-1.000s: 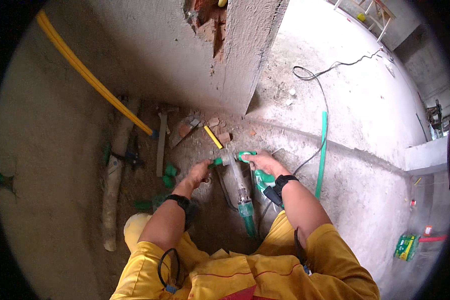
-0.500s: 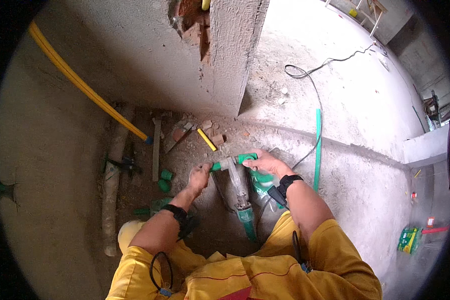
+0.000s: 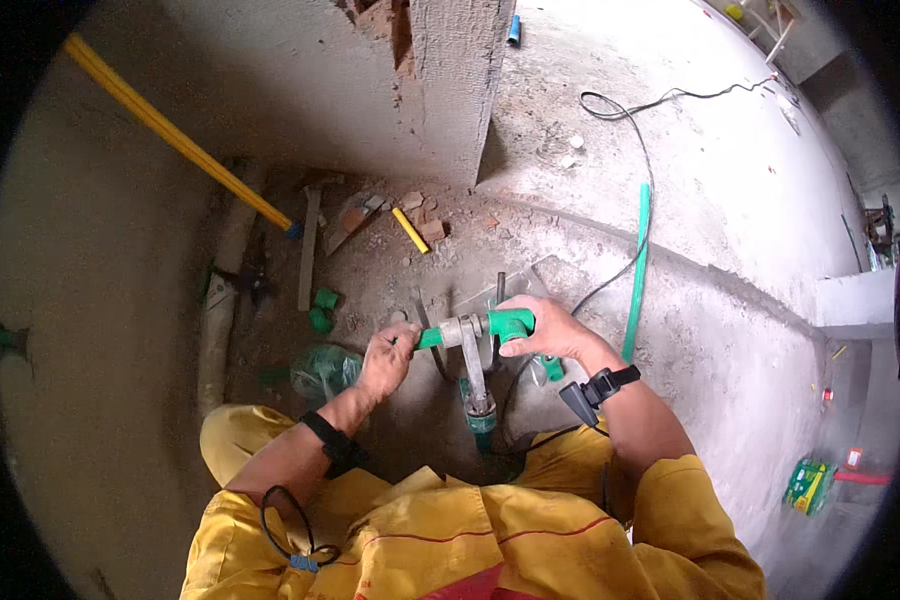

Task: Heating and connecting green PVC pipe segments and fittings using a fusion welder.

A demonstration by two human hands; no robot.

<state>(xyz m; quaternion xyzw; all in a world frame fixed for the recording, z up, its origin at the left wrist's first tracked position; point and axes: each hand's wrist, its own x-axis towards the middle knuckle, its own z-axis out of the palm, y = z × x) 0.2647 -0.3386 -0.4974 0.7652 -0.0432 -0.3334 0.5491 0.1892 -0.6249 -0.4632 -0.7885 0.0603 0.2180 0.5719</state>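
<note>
Currently, left hand [image 3: 387, 358] grips green pipe [image 3: 430, 338], right hand [image 3: 558, 330] holds green fitting [image 3: 510, 323]; heating tool [image 3: 474, 372] between, pieces not yet joined.

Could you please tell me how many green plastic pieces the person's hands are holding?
2: a green pipe in the left hand and a green fitting in the right hand, on either side of the tool. More could be hidden from this view.

Brick [image 3: 380, 19] shows through a broken plastered wall [image 3: 310, 100] at an indoor building site, rubble [image 3: 432, 231] and green pipe [image 3: 639, 265] lying on the floor [image 3: 550, 85] near a pipe-fusion welder [image 3: 473, 368] (green-handled).
</note>
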